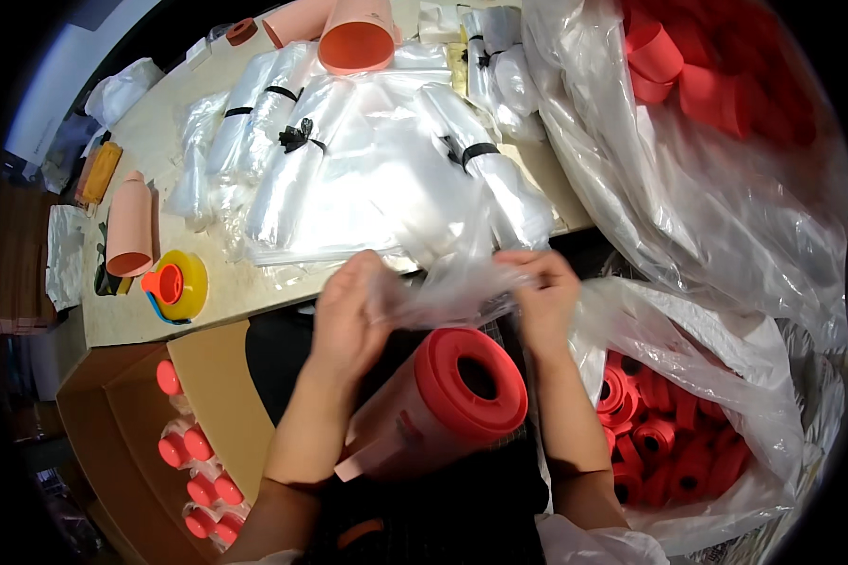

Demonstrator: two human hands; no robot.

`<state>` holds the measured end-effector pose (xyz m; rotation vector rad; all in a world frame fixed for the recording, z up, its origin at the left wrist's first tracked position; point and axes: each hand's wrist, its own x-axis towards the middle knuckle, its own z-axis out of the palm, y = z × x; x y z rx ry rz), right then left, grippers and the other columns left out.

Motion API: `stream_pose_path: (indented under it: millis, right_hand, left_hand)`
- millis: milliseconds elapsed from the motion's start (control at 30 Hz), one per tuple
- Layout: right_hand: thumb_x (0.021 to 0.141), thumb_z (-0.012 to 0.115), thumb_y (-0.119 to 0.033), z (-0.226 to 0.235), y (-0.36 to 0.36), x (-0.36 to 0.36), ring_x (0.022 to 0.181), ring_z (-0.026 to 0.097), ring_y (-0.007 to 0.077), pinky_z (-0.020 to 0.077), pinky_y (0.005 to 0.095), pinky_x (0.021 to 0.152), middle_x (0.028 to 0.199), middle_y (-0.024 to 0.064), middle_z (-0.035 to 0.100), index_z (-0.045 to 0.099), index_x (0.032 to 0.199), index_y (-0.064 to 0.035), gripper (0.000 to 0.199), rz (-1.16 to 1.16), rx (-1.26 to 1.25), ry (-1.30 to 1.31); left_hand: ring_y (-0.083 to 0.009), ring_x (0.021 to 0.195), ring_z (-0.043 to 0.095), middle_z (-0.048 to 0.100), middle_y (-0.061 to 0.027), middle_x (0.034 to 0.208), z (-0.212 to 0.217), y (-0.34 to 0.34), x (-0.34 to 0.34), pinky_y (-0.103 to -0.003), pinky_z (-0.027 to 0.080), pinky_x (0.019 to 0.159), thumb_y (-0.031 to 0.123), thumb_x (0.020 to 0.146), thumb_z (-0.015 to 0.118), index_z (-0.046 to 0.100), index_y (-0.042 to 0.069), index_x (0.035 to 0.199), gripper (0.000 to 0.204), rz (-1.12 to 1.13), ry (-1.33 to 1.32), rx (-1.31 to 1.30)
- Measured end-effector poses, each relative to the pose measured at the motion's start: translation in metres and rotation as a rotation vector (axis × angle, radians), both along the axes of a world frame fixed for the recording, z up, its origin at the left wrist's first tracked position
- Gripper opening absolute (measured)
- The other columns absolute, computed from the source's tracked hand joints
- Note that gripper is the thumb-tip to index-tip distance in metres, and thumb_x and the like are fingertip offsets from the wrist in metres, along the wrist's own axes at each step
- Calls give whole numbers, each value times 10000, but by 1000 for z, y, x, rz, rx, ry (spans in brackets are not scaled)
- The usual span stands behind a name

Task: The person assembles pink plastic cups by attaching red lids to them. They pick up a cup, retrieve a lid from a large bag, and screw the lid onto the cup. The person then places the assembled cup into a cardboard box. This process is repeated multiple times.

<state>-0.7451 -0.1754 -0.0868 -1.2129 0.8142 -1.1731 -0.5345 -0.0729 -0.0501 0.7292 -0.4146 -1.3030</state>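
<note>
A beige table (254, 292) is covered with bundles of clear bags (349, 169) tied by black bands, kept within reach above the hands. A thin clear bag (452, 282) is pinched at its mouth by the left hand (349, 315) and the right hand (546, 297), both closed on the film and held apart, apparently so that it spreads open. A pink cup with a red lid (438, 405) rests in the lap directly below the bag. A cardboard box (151, 424) of bagged cups stands at the left.
</note>
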Motion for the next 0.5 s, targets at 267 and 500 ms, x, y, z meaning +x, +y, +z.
stream_pose_path:
  millis: [267,500]
  right_hand:
    - [967,587,-130,-73,21,-73,883,591,149,486,284,729,1013,56,635,620,1143,-45,199,-662,27,243]
    - [918,621,-38,7,4,1,756,523,114,452,255,675,835,21,555,552,813,-55,127,-442,-194,90]
  left_hand:
    - [-88,777,525,598,-10,894,7,8,9,-241,437,755,91,943,652,524,40,1235,323,-245,-586,160]
    - [-211,1221,480,477,-129,1395,42,3,-19,-362,382,1035,265,603,926,317,23,1443,1065,-156,-832,-220]
